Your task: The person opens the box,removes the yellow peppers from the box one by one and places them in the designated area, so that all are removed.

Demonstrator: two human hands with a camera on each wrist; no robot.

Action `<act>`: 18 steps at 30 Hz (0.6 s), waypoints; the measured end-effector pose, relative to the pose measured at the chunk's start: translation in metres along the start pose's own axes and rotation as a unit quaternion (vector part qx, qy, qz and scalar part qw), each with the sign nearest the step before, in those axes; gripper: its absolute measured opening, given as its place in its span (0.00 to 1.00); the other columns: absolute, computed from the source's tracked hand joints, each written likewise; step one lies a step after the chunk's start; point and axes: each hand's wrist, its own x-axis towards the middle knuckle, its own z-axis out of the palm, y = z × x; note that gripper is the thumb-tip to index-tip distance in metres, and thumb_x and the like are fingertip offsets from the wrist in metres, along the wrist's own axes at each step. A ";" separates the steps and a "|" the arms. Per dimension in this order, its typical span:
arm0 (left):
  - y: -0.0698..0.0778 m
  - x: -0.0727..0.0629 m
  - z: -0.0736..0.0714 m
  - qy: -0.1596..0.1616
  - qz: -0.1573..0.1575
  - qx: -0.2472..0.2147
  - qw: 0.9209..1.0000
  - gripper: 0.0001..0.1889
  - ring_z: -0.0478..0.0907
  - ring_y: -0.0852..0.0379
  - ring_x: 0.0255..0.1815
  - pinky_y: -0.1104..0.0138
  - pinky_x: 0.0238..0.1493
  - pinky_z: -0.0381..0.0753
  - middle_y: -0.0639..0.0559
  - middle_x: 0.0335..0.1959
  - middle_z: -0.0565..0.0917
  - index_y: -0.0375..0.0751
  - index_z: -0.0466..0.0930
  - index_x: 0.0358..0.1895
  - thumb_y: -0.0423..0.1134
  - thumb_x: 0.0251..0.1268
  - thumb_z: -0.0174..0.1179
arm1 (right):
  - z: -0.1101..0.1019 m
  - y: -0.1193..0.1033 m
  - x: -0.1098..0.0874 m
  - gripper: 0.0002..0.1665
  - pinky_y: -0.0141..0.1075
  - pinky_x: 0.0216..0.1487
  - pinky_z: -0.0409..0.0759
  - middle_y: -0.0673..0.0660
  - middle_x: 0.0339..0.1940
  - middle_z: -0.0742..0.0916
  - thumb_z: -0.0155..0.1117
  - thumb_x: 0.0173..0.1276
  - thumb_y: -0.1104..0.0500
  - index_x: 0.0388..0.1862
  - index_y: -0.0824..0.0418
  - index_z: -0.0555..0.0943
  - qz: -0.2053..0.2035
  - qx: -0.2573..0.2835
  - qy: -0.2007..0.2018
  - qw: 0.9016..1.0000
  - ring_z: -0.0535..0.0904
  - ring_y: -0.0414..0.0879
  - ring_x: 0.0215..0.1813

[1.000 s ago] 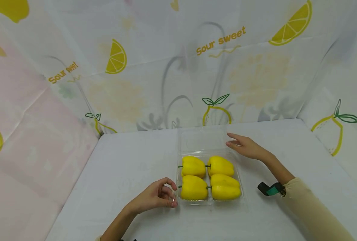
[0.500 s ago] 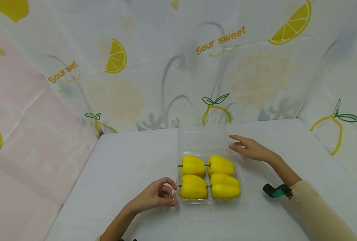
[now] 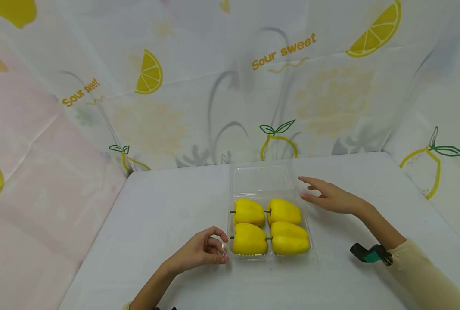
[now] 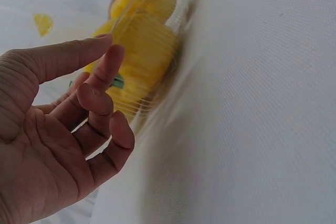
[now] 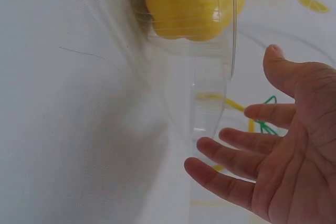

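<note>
Several yellow bell peppers (image 3: 249,239) with green stems lie in a clear plastic clamshell container (image 3: 269,258) in the head view. Its lid (image 3: 262,180) is folded back, away from the person. At the container's left edge, my left hand (image 3: 199,252) has curled fingers and holds the clear rim between thumb and fingers. The left wrist view shows those fingers (image 4: 100,119) beside the peppers, the plastic edge running to the thumb. To the right of the lid, my right hand (image 3: 328,196) hovers with spread, relaxed fingers. In the right wrist view, a gap separates its fingers (image 5: 226,179) from the plastic.
A white cloth covers the table (image 3: 168,206). Behind it hangs a curtain (image 3: 199,107) printed with lemons, and more printed cloth stands at both sides. A black and green strap (image 3: 371,254) sits at the right wrist by the beige sleeve (image 3: 420,267).
My right hand has drawn back to the right and slightly toward the person, away from the lid. The lid lies a little flatter. My left hand has stayed at the container's left edge.
</note>
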 end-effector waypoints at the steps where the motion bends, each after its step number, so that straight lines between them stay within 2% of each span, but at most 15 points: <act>1: 0.000 0.000 0.000 0.000 0.001 0.000 1.000 0.24 0.75 0.59 0.26 0.71 0.36 0.79 0.41 0.35 0.85 0.28 0.68 0.55 0.32 0.60 0.69 | 0.000 -0.002 -0.002 0.40 0.55 0.55 0.76 0.70 0.73 0.65 0.55 0.77 0.46 0.77 0.65 0.57 -0.001 0.001 -0.002 1.000 0.70 0.66 0.66; 8: -0.001 0.001 -0.001 -0.005 0.011 -0.004 1.000 0.24 0.75 0.60 0.26 0.71 0.35 0.78 0.40 0.35 0.85 0.28 0.68 0.55 0.31 0.60 0.69 | -0.001 -0.013 -0.015 0.41 0.55 0.56 0.76 0.67 0.74 0.65 0.55 0.76 0.45 0.78 0.62 0.56 -0.006 -0.004 -0.016 1.000 0.68 0.65 0.67; 18: -0.002 0.000 0.000 -0.003 0.014 -0.003 1.000 0.23 0.73 0.60 0.25 0.72 0.34 0.77 0.42 0.34 0.85 0.30 0.69 0.54 0.31 0.59 0.69 | 0.001 -0.026 -0.034 0.44 0.62 0.57 0.72 0.64 0.76 0.62 0.56 0.74 0.41 0.79 0.60 0.54 0.004 0.000 -0.047 0.999 0.66 0.65 0.69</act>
